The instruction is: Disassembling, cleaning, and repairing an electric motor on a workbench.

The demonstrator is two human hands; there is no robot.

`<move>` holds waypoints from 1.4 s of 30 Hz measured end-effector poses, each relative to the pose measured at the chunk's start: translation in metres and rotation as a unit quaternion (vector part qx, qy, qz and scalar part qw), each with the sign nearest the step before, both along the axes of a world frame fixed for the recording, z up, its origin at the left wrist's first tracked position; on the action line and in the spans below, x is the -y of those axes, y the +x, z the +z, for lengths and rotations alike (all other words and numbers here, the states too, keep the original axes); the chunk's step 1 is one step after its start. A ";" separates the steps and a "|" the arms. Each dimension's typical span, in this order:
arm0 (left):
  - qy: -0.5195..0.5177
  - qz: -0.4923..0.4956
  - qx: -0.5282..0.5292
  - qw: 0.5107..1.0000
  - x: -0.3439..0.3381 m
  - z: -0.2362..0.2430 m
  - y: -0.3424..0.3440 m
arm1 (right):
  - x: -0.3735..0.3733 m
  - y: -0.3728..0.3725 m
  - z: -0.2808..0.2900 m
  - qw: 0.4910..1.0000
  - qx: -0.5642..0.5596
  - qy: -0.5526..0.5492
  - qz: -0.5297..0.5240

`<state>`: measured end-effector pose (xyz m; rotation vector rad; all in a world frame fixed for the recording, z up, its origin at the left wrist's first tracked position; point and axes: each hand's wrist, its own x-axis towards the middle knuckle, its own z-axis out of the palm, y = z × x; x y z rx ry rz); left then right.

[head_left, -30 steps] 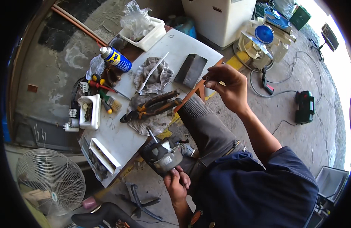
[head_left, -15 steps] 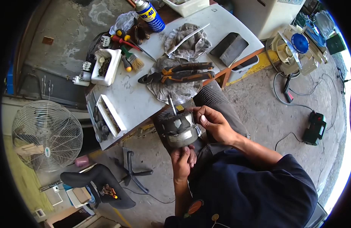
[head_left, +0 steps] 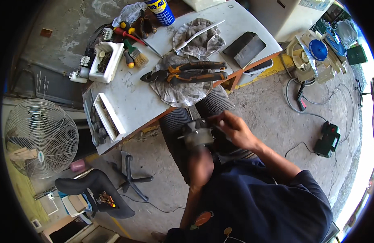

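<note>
A small grey metal electric motor [head_left: 198, 135] with a thin shaft is held over my lap, blurred by movement. My left hand [head_left: 201, 166] is closed on its lower end. At the upper right side of the motor is my right hand [head_left: 235, 131], its thumb and fingers drawn together in a pinch. What lies between those fingertips is too smeared to make out. On the table beyond the motor, large pliers with black and orange handles [head_left: 187, 73] rest on a dirty grey cloth [head_left: 181, 95].
The white table [head_left: 142, 103] holds a brush [head_left: 138, 58], a screwdriver [head_left: 134, 36], a spray can [head_left: 160, 12], a dark block [head_left: 244, 49] and a white tray [head_left: 108, 117]. A wire-cage fan [head_left: 41, 137] stands left. Cables and a green case [head_left: 328, 138] lie on the floor at right.
The motor has tilted and shifted slightly right in my left hand, its shaft now less visible. My right hand has moved a little to the right. The whole view has shifted slightly.
</note>
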<state>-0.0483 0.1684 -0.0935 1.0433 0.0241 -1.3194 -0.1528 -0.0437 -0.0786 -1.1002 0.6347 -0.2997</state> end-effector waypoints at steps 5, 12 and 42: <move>0.045 -0.040 0.015 0.998 0.020 -0.015 0.004 | 0.035 -0.004 0.009 0.918 -0.052 -0.391 -0.049; 0.205 -0.157 0.108 0.960 0.023 0.031 0.024 | 0.063 -0.029 0.039 0.962 0.067 -0.177 -0.196; -0.067 -0.188 0.930 0.309 0.284 0.106 0.040 | 0.119 -0.042 0.036 0.906 0.145 -0.100 -0.384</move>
